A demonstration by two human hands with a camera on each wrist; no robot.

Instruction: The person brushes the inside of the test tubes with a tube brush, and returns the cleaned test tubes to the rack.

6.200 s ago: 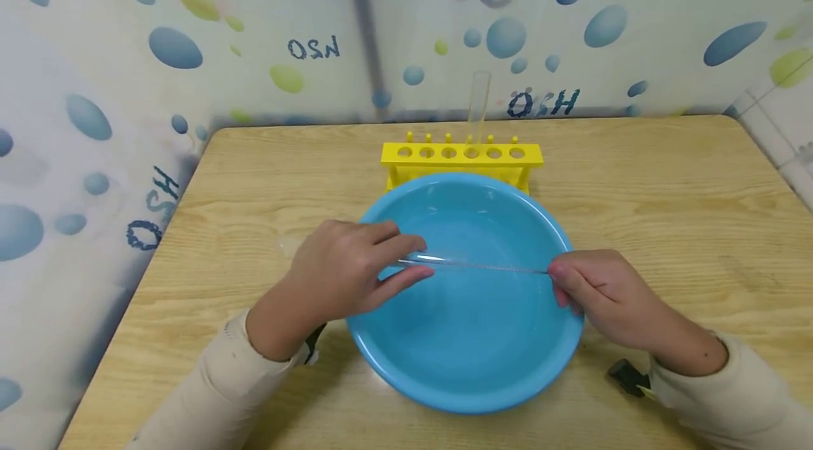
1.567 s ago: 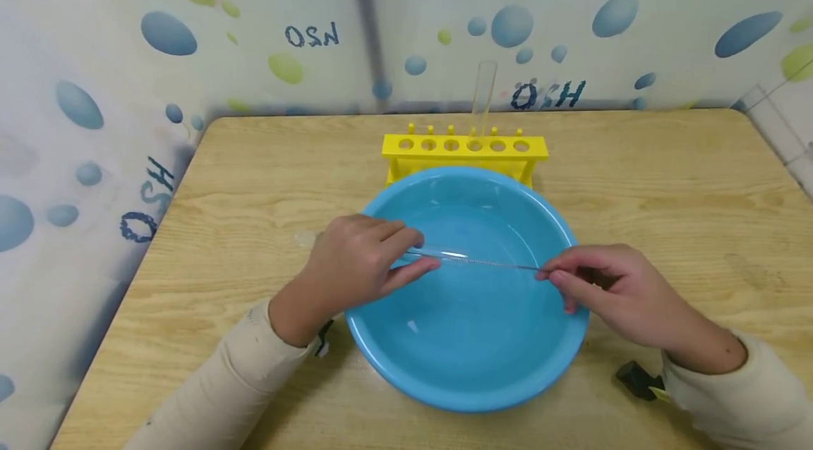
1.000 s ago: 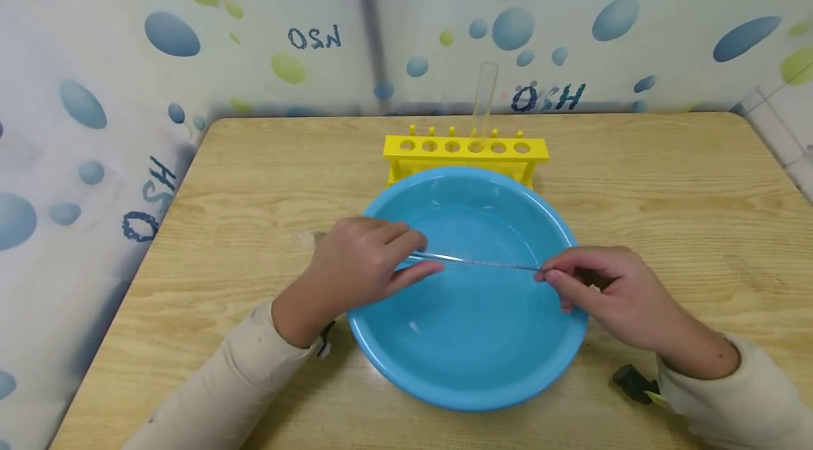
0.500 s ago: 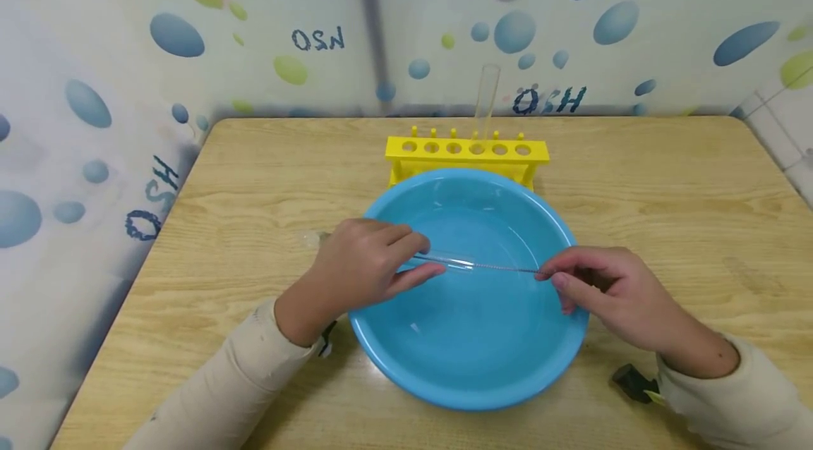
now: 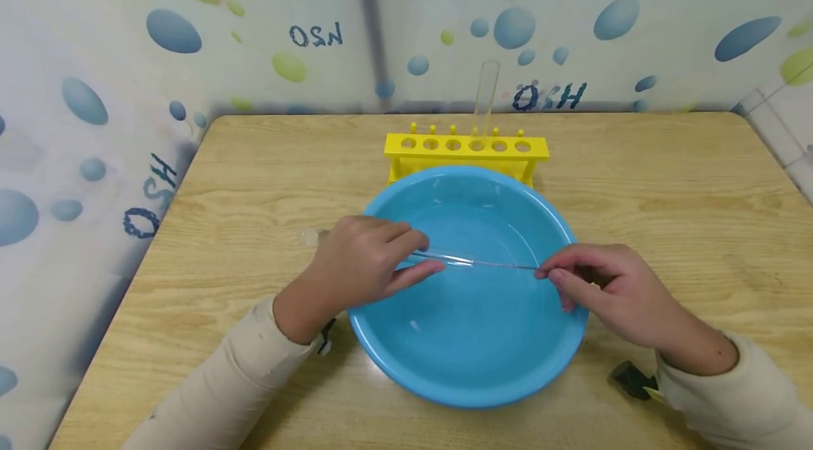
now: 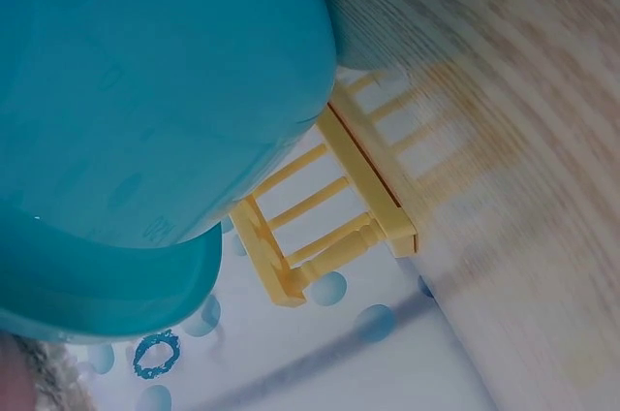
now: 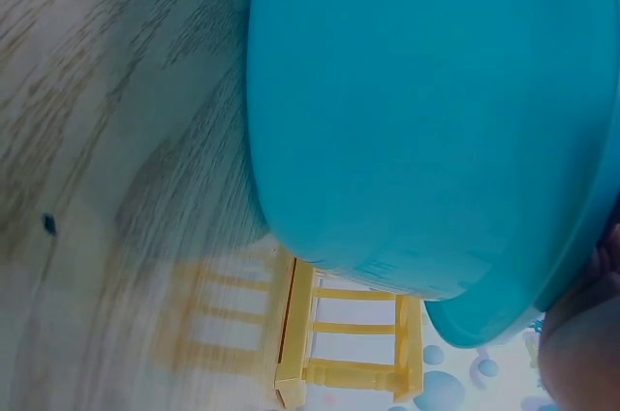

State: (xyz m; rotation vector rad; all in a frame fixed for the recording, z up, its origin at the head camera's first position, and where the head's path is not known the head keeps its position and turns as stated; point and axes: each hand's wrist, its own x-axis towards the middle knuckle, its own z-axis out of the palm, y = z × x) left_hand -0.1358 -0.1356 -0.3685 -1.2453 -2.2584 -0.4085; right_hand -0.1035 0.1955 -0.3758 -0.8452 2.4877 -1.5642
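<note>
In the head view, my left hand (image 5: 365, 259) grips a clear glass test tube (image 5: 454, 259) over the blue basin (image 5: 466, 397). The tube lies nearly level, its mouth toward the right; its clear far end shows left of the hand. Thumb and fingers of my right hand (image 5: 610, 288) pinch the twisted wire handle of a test tube brush (image 5: 508, 265), which runs into the tube's mouth. My left hand hides most of the brush head. The wrist views show mainly the outside of the basin (image 6: 165, 91), with part of my right hand (image 7: 586, 343) at its rim.
Behind the basin stands a yellow test tube rack (image 5: 466, 147), with another clear test tube (image 5: 487, 94) upright in one hole. They share a wooden table (image 5: 254, 175) that meets a patterned wall (image 5: 356, 20). A dark strapped device (image 5: 631, 379) sits at my right wrist.
Since the oldest frame, my right hand has gone from a closed grip to a fingertip pinch on the brush wire. Over the last second the hands and tube have barely shifted.
</note>
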